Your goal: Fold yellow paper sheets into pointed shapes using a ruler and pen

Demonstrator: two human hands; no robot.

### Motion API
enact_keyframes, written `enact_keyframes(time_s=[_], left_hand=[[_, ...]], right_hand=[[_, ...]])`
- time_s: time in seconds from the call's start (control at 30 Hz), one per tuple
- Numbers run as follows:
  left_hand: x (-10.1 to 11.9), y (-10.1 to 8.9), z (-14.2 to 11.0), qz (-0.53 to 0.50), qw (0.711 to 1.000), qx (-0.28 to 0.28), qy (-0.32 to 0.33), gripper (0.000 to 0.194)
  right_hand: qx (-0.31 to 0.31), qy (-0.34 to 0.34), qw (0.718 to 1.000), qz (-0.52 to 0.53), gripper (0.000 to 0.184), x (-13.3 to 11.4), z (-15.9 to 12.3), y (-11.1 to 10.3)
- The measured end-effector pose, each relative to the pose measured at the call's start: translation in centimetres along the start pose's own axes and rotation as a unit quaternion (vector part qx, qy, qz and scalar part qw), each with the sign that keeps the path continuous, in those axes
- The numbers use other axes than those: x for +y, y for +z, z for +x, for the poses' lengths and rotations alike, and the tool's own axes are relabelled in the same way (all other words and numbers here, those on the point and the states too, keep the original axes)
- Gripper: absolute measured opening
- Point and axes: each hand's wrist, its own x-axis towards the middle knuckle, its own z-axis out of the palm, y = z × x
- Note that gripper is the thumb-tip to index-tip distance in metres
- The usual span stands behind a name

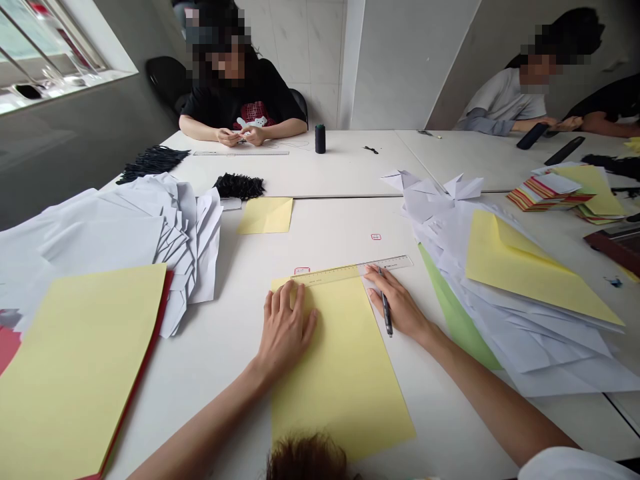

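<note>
Yellow paper point(340, 380) lies at 6 o'clock, a long sheet flat on the white table point(227, 347), with its top edge under a clear plastic ruler point(345, 273). Our left hand point(286, 331) is pressed flat on the sheet, its fingers slightly spread, holding nothing, and its fingertips just below the ruler. Our right hand point(397, 303) is curled around a dark pen point(385, 310), gripping it between thumb and fingers, and rests against the ruler's right part, beside the sheet's right edge.

At 10 o'clock we have a heap of folded white paper point(167, 247), with a yellow sheet on a red one point(75, 373) nearer us at 8 o'clock. A small yellow square of paper point(265, 215) and a black fringed bundle point(239, 186) sit near 11 o'clock. At 2 o'clock, a large folded yellow sheet point(530, 267) lies on loose white sheets point(505, 333), with a green sheet point(453, 313) showing beneath. Across the table at 12 o'clock, a co-worker's hands point(240, 135) are together over something small, and a dark spool of thread point(320, 139) stands nearby.
</note>
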Motion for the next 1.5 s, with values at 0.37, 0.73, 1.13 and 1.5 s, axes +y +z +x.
enact_keyframes(time_s=[0.37,0.73,1.13,1.5], left_hand=[[0.11,-0.2,-0.06,0.004,1.0,-0.006,-0.003,0.058],[0.09,-0.21,-0.06,-0.001,1.0,-0.004,-0.004,0.059],[0.11,-0.12,-0.11,0.006,1.0,-0.002,-0.001,0.058],[0.09,-0.13,-0.11,-0.002,1.0,0.001,-0.003,0.058]], right_hand=[[-0.014,0.001,1.0,-0.004,0.034,-0.37,0.05,-0.25],[-0.016,0.002,1.0,-0.007,0.035,-0.41,-0.01,-0.23],[-0.009,0.003,1.0,0.008,0.034,-0.38,-0.01,-0.19],[-0.007,0.006,1.0,0.003,0.032,-0.4,-0.03,-0.2]])
